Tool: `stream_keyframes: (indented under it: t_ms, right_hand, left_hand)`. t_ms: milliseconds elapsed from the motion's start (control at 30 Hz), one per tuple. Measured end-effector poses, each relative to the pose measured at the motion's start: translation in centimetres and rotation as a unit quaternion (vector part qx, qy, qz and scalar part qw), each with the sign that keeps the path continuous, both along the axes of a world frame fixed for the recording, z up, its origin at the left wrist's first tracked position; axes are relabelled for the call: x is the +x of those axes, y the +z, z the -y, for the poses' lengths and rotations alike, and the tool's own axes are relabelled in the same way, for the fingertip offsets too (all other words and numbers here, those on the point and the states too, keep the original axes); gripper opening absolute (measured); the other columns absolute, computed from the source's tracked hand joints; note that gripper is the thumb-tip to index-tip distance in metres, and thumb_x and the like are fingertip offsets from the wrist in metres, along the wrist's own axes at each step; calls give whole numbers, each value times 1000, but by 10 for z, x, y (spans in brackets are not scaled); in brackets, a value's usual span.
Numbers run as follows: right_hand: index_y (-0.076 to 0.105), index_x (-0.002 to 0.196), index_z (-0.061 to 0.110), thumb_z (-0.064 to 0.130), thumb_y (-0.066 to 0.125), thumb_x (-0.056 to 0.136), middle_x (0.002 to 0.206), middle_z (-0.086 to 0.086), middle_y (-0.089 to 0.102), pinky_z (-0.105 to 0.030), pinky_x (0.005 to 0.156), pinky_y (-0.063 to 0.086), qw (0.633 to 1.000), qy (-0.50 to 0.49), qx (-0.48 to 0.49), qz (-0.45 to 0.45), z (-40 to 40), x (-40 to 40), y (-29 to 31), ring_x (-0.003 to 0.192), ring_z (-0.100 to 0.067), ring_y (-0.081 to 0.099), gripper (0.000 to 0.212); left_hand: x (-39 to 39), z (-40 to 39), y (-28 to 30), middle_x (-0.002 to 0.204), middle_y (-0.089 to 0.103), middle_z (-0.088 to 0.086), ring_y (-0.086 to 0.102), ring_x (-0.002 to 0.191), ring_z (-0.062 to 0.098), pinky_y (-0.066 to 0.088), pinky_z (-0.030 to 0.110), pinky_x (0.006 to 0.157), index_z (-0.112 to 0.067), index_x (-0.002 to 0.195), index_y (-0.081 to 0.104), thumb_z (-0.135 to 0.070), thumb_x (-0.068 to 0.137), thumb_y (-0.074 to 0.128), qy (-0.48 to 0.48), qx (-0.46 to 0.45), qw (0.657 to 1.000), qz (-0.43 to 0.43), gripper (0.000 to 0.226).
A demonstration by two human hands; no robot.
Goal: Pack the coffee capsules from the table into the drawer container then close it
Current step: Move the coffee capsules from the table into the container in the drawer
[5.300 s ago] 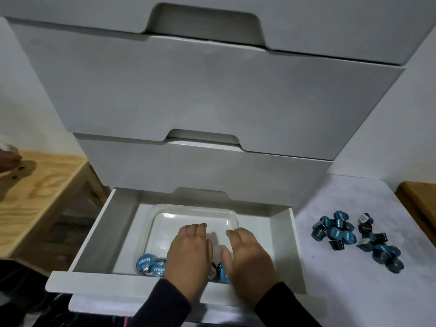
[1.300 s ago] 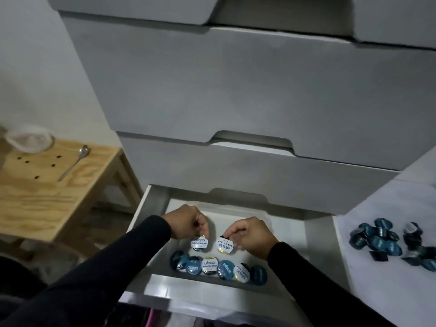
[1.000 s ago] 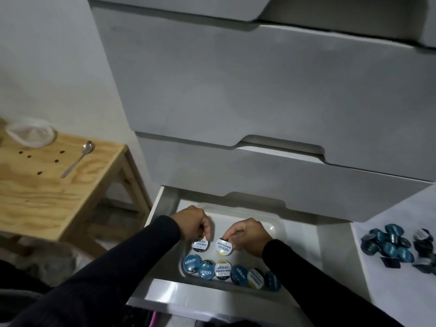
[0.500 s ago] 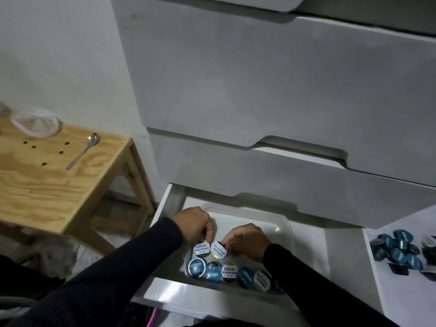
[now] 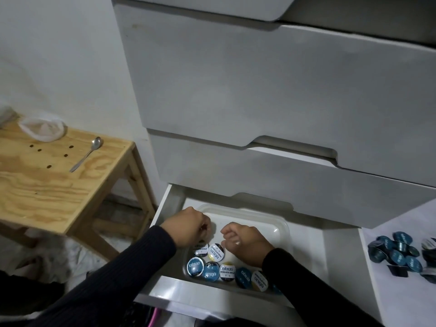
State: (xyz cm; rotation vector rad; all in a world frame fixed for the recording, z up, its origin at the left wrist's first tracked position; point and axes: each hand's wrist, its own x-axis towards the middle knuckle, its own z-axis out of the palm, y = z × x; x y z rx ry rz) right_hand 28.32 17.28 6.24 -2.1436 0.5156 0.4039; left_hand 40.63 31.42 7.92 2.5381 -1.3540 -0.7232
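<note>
Reaching into the open bottom drawer [image 5: 330, 251] of a white drawer unit [image 5: 259, 102], both hands over a clear plastic container [image 5: 271, 226] sitting inside it. Left hand [image 5: 188, 226] curled, fingertips down at a white-lidded capsule [image 5: 200, 248], whether pinching it or only touching cannot be told. Right hand [image 5: 245, 241] curled too, hovering just beside a second white-lidded capsule [image 5: 215, 251], grip likewise hidden. Lying lid-up along the container's near wall, a row of capsules [image 5: 226, 272], blue lids and white lids mixed, touching one another. Heaped on the white worktop [image 5: 401, 303] to the right of the drawer, well apart from the container, a loose pile of dark blue capsules [image 5: 398, 256]. Standing off to the left, a wooden side table [image 5: 47, 185] carrying a spoon [image 5: 86, 153] and a crumpled plastic bag [image 5: 42, 129].
</note>
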Motion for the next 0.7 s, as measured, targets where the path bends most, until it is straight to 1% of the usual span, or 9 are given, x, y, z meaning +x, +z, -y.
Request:
stream_keyframes:
  t_ms: [100,167,200,233,333,467,500,633,700]
  right_hand:
    - [58,115,17,28,52,85,118,-2,62,-31,96,45,987,14,-137,89,-9,-9,3,109,-17,57,33]
    - [66,101,12,28,51,77,100,-5,69,-29,80,55,939,-7,-274,206,-15,-18,-1,94,-21,65,33]
    - [68,94,10,29,50,73,91,-5,70,-28,75,57,922,-10,-304,238,-18,-22,-2,88,-22,67,33]
    - [68,91,9,28,50,71,88,-6,71,-29,76,57,911,-9,-322,256,-20,-26,-1,89,-24,68,33]
    - [66,98,6,25,47,72,97,-10,70,-34,88,54,906,-9,-348,243,-24,-35,9,101,-27,65,38]
    - [65,103,4,30,44,71,103,-12,70,-37,89,54,897,-21,-381,223,-19,-52,20,104,-27,64,46]
    - [65,105,5,31,44,72,105,-11,70,-36,89,54,896,-26,-383,222,-16,-58,22,105,-26,64,46]
    - [62,109,7,33,45,77,109,-10,69,-35,91,51,889,-47,-396,226,1,-84,25,107,-24,63,45]
    - [60,112,10,35,45,78,111,-9,68,-35,92,51,890,-59,-397,216,14,-99,27,109,-23,62,44]
  left_hand:
    - [-18,-2,1,118,63,4,59,104,21,48,31,88,-21,120,57,-24,91,46,62,-25,996,57,31]
    - [-35,-1,1,125,57,3,52,114,20,45,30,94,-19,127,50,-24,92,44,109,-68,988,81,36]
    - [-44,0,2,126,55,4,50,117,20,43,29,96,-16,128,48,-23,92,45,123,-91,984,96,37]
    - [-54,1,3,125,56,4,50,117,20,43,29,97,-14,127,49,-22,91,48,134,-103,979,113,37]
    - [-79,6,14,119,61,5,57,111,20,48,28,95,-10,122,56,-20,82,62,157,-132,967,152,42]
    - [-110,14,27,145,33,-1,29,135,12,28,22,112,-18,144,24,-30,97,38,185,-155,963,117,50]
    - [-115,16,29,146,33,0,30,135,12,28,23,112,-18,144,25,-31,97,38,194,-160,960,123,51]
    - [-134,30,30,129,56,9,53,120,22,45,33,101,-11,132,47,-29,87,59,186,-133,963,141,50]
    - [-148,43,35,143,41,7,37,133,19,32,31,112,-14,141,31,-34,93,45,170,-123,970,124,54]
